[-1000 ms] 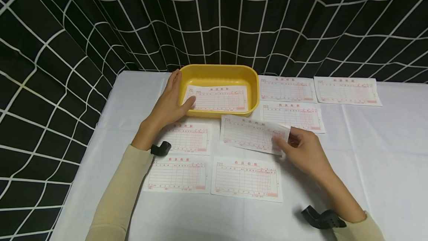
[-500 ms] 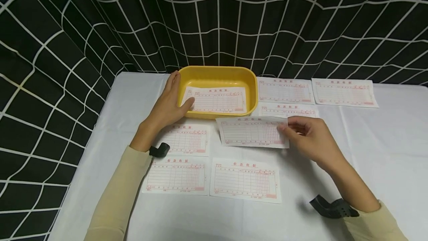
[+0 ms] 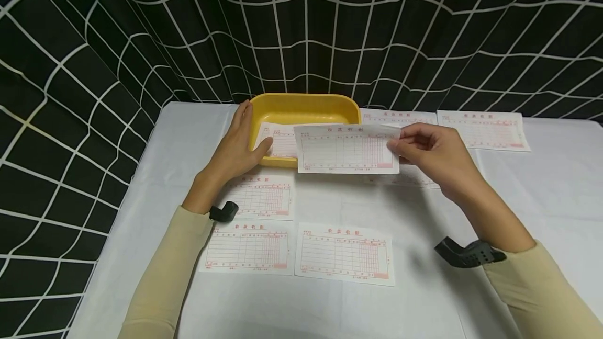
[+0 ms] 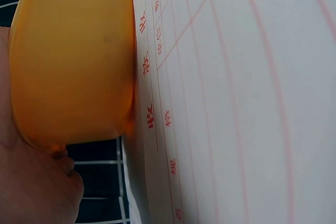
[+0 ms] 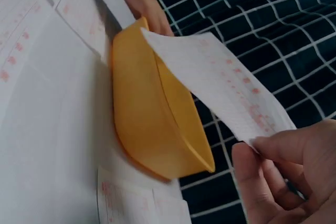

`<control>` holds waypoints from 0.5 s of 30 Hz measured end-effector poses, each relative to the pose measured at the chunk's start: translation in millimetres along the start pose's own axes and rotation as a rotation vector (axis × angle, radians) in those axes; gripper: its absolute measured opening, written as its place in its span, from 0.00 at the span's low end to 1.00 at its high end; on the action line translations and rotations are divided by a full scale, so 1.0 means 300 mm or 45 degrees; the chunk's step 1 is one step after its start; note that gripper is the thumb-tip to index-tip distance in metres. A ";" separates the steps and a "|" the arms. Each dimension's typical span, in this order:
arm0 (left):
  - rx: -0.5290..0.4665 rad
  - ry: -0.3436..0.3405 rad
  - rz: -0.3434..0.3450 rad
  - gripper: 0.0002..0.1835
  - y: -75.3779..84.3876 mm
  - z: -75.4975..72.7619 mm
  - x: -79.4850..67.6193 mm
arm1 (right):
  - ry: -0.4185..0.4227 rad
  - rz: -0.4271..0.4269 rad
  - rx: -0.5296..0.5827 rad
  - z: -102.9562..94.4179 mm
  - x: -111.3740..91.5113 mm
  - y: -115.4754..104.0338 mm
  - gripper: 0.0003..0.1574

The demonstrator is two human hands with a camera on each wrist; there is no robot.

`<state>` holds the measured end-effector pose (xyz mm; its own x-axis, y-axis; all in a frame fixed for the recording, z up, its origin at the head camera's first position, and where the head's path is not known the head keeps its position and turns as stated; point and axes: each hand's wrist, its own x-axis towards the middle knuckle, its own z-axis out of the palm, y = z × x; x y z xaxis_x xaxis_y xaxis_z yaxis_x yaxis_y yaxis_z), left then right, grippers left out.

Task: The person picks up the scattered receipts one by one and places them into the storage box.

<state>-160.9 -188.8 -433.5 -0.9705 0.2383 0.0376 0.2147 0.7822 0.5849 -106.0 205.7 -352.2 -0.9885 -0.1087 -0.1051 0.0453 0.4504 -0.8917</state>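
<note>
My left hand (image 3: 235, 150) grips the left end of a yellow plastic basin (image 3: 306, 99), thumb over the inner side and fingers along the outside. In the left wrist view, the fingers (image 4: 39, 192) show under the basin's orange-lit wall (image 4: 73, 61). Between thumb and fingertips, my right hand (image 3: 440, 158) pinches the right edge of a white receipt slip (image 3: 346, 150) with a red printed table. The raised slip overlaps the basin's front right part. In the right wrist view the slip (image 5: 210, 72) bends slightly above the basin's rim. Another receipt slip (image 3: 281, 140) lies inside the basin, partly hidden.
Receipt slips lie on the white cloth: one (image 3: 247, 249) at front left, one (image 3: 345, 252) beside it, one (image 3: 264, 198) below the basin. More lie to the right, including a far one (image 3: 485, 130). A black cloth with white grid lines (image 3: 306, 25) hangs behind.
My right hand has lifted the receipt slip from near the table up and away from me, until it overlaps the basin. The left hand stays on the basin.
</note>
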 end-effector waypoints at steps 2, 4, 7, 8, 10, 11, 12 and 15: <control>-0.001 0.001 -0.002 0.53 -0.001 0.000 0.000 | -0.006 0.007 0.028 0.014 0.032 -0.007 0.16; -0.003 0.001 -0.004 0.53 -0.002 0.000 0.000 | -0.015 0.019 0.022 0.032 0.061 -0.017 0.16; -0.008 0.000 -0.011 0.53 -0.003 0.000 -0.001 | -0.030 0.042 -0.024 0.061 0.100 -0.037 0.17; -0.007 -0.001 -0.014 0.53 -0.003 -0.001 -0.002 | -0.036 0.049 -0.044 0.071 0.111 -0.046 0.17; -0.007 -0.006 -0.018 0.54 -0.004 -0.002 -0.003 | -0.052 0.057 -0.064 0.091 0.132 -0.061 0.17; -0.008 -0.008 -0.019 0.54 -0.004 -0.003 -0.003 | -0.058 0.058 -0.077 0.100 0.142 -0.067 0.17; -0.008 -0.011 -0.019 0.54 -0.003 -0.004 -0.003 | -0.064 0.062 -0.079 0.109 0.151 -0.072 0.17; -0.006 -0.022 -0.013 0.55 0.000 -0.007 -0.002 | -0.076 0.066 -0.074 0.135 0.176 -0.083 0.17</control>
<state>-160.6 -190.3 -431.8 -0.9705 0.2403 0.0173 0.2041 0.7819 0.5890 -153.6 152.9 -353.4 -0.9747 -0.1356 -0.1776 0.0856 0.5074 -0.8575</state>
